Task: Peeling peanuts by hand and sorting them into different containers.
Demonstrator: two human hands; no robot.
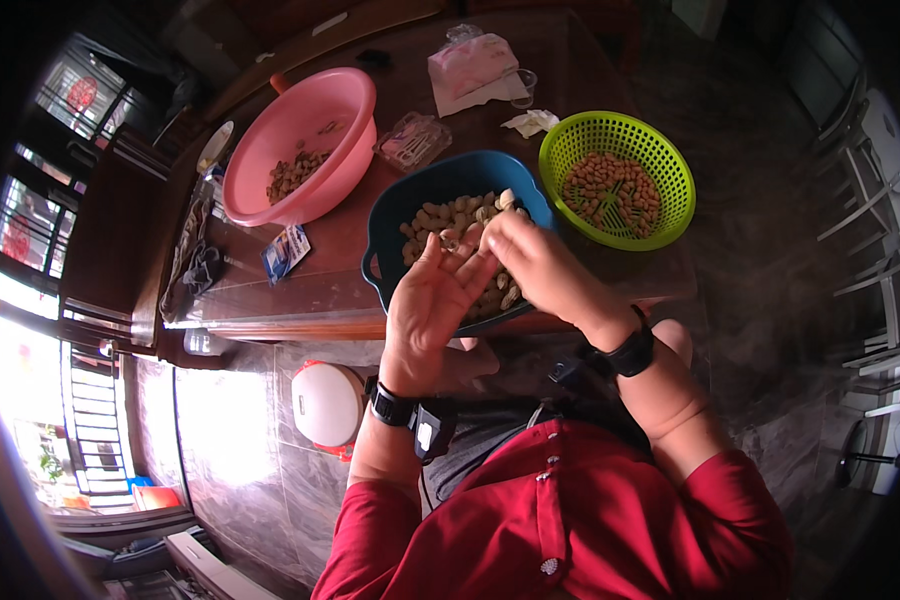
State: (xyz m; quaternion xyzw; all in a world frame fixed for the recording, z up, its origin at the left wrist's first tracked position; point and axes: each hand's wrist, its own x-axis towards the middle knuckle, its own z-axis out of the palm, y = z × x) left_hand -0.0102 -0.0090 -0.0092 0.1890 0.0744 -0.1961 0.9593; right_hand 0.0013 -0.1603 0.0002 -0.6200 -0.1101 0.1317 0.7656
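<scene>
Both of my hands are over a blue plastic basin (450,171) holding unshelled peanuts (439,217). My left hand (439,289) is palm up with its fingers spread; a small piece, perhaps peanut or shell, shows near its fingertips. My right hand (529,259) meets the left fingers, its own fingers bent together; what they hold is hidden. Right of the basin stands a green plastic colander (679,180) with shelled peanut kernels (615,191). To the left, a pink plastic basin (247,180) contains what look like peanut shells (296,176).
A clear plastic box of cotton swabs (414,142), a pack of tissues (476,67) and a crumpled tissue (531,122) lie on the dark wooden table (330,277). A blue packet (285,253) is near its front edge. A round white-topped stool (328,403) stands below left.
</scene>
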